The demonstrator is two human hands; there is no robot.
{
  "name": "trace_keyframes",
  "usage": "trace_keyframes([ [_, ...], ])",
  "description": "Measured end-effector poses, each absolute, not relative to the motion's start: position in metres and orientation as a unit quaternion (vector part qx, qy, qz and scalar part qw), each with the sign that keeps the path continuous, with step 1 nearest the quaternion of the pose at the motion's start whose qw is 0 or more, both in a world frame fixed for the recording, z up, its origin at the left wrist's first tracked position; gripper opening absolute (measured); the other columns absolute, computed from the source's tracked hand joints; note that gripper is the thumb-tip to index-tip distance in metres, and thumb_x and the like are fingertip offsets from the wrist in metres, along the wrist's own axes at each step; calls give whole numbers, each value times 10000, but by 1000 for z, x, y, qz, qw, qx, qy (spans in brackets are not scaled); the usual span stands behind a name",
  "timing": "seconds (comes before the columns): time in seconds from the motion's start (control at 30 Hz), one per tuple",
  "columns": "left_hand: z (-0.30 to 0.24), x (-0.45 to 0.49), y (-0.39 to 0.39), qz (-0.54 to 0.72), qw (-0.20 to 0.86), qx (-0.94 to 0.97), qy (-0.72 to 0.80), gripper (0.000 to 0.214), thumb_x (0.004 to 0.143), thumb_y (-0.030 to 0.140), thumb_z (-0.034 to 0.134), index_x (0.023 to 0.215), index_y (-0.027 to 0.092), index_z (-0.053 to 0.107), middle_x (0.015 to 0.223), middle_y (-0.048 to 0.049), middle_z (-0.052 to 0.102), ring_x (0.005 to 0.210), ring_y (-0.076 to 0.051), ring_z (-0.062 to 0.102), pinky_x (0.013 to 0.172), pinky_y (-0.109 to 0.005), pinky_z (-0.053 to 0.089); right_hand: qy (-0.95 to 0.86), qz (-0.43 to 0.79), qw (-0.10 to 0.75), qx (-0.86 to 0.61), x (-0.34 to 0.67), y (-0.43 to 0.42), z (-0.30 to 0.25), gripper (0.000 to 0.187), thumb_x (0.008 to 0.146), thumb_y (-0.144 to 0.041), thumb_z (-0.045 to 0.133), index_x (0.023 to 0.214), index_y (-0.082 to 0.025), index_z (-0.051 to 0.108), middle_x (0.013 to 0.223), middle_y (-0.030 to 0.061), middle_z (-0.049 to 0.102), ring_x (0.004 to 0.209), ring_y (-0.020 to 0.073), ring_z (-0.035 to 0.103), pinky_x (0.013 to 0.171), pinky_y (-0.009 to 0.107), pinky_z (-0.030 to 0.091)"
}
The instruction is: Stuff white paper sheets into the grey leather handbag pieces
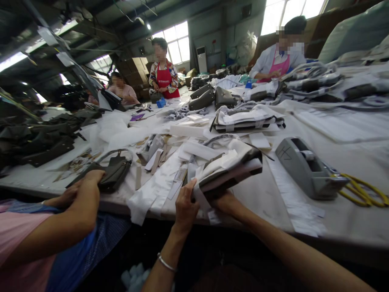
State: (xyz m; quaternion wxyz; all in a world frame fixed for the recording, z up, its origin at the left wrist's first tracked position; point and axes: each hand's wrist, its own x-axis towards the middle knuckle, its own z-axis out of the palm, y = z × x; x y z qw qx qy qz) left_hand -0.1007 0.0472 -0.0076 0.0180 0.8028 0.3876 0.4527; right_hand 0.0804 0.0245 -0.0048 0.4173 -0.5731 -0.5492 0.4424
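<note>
The person's left hand (186, 202) is closed on the near left end of a dark, paper-padded bag (230, 172), while the right hand (223, 201) reaches beneath it, its fingers hidden, so whether they grip cannot be told. The bag lies tilted just beyond both hands, over the desk (261, 205) near its front edge, its long axis running from the left hand away toward the far right corner. Farther right along that edge, well apart from the bag, stands a grey tape dispenser (306, 168).
</note>
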Motion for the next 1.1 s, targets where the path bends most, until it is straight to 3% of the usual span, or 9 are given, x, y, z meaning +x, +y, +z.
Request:
trace_keyframes([
  [0.13, -10, -96, 46, 410, -22, 836, 365, 567, 854, 62, 530, 1397, 204, 451, 1249, -101, 651, 1140, -230, 621, 963, -370, 534, -497, 529, 380, -574, 85, -2, -10, 60, 686, -234, 658, 697, -182, 684, 647, 16, 679, 572, 170, 594, 505, 257, 449],
  [0.33, -9, -89, 40, 364, -58, 873, 320, 503, 898, 96, 496, 1391, 190, 461, 1248, -111, 655, 1150, -243, 606, 943, -385, 507, -462, 557, 337, -602, 77, -30, -4, 164, 675, -229, 675, 590, -186, 542, 503, -38, 561, 474, 124, 525, 420, 201, 367],
  [0.53, -9, -84, 34, 359, -92, 876, 310, 437, 930, 44, 424, 1339, 167, 511, 1252, -104, 665, 1173, -218, 595, 934, -358, 488, -527, 695, 140, -468, 109, -41, 65, 163, 774, -340, 636, 751, -180, 658, 672, 17, 702, 453, 122, 601, 432, 198, 440],
  [0.6, -9, -84, 34, 365, -101, 872, 311, 400, 945, 54, 422, 1315, 165, 529, 1259, -108, 661, 1172, -215, 598, 920, -355, 491, -584, 620, 188, -488, 126, -19, 91, 271, 843, -419, 584, 768, -177, 681, 732, 42, 728, 516, 142, 640, 480, 219, 468],
  [0.67, -10, -83, 35, 374, -112, 868, 307, 350, 973, 78, 405, 1282, 156, 550, 1269, -112, 657, 1161, -215, 603, 905, -355, 494, -659, 437, 261, -554, 138, 14, 106, 315, 894, -438, 538, 823, -184, 711, 821, 62, 749, 696, 193, 699, 636, 273, 528],
  [0.77, -13, -82, 37, 392, -130, 861, 296, 325, 999, 94, 367, 1245, 138, 575, 1246, -112, 670, 1130, -216, 613, 891, -355, 491, -743, 174, 202, -614, 138, 68, 102, 304, 933, -333, 524, 1138, -191, 698, 1169, 105, 713, 1115, 268, 640, 982, 365, 451],
  [0.83, -15, -82, 39, 405, -136, 856, 293, 313, 1008, 109, 362, 1220, 127, 591, 1207, -109, 686, 1106, -219, 618, 885, -359, 487, -770, 136, 89, -616, 126, 95, 88, 374, 953, -320, 505, 1270, -167, 631, 1292, 137, 651, 1220, 290, 577, 1047, 390, 393],
  [0.9, -17, -81, 40, 412, -133, 853, 292, 310, 1016, 125, 354, 1202, 118, 602, 1176, -107, 696, 1092, -223, 619, 881, -365, 482, -784, 150, 19, -602, 110, 111, 73, 373, 969, -345, 483, 1259, -167, 635, 1280, 143, 656, 1203, 291, 587, 1028, 382, 397],
  [1.1, -18, -82, 39, 408, -121, 856, 295, 343, 1009, 103, 335, 1228, 109, 599, 1177, -121, 687, 1131, -222, 597, 907, -373, 479, -784, 152, -8, -602, 75, 129, 53, 350, 984, -344, 427, 1156, -156, 667, 1195, 180, 674, 1123, 329, 607, 940, 428, 415],
])
